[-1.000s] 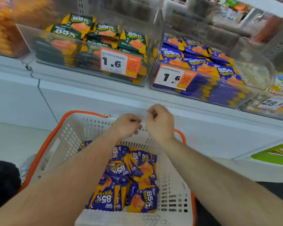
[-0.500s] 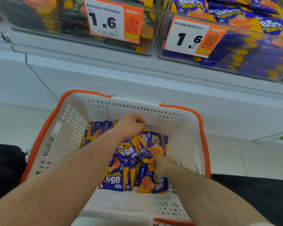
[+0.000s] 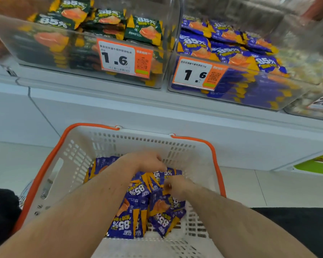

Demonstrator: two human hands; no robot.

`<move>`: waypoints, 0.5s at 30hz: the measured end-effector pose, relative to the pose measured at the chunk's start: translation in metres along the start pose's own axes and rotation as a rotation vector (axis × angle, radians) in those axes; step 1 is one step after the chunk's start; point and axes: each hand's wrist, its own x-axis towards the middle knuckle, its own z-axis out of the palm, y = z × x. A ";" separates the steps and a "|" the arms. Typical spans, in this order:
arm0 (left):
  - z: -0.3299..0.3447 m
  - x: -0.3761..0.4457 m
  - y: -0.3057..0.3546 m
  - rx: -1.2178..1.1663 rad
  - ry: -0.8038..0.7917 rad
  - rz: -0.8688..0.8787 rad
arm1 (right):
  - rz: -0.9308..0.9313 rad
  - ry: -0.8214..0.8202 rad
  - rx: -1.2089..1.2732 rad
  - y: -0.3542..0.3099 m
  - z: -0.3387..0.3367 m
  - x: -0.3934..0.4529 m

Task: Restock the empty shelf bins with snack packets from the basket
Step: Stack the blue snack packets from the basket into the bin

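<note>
Reaching into white perforated plastic basket with orange rim (image 3: 50,164): left hand (image 3: 147,162) and right hand (image 3: 175,187) curling onto purple foil snack packets (image 3: 136,205); firm grip unclear. Many packets remaining. Beyond, clear plastic shelf bin of purple packets (image 3: 250,84) sitting nearly full.

Basket (image 3: 78,155): on floor, before the shelf.
Packets (image 3: 136,207): loose inside basket.
Both hands: inside basket, left hand (image 3: 147,162) behind right hand (image 3: 177,187).
Left bin (image 3: 22,53): beside right bin (image 3: 296,90), on shelf.
</note>
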 end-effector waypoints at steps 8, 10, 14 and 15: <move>-0.020 -0.029 0.022 0.211 0.022 0.082 | -0.196 0.304 -0.053 -0.023 -0.148 -0.079; -0.030 -0.041 0.035 0.093 0.094 0.148 | -0.216 0.399 -0.026 -0.027 -0.174 -0.104; -0.048 -0.063 0.053 -0.172 0.260 0.287 | -0.302 1.163 -0.034 -0.024 -0.193 -0.137; -0.051 -0.067 0.057 -0.266 0.280 0.323 | -0.305 1.398 -0.002 -0.023 -0.193 -0.145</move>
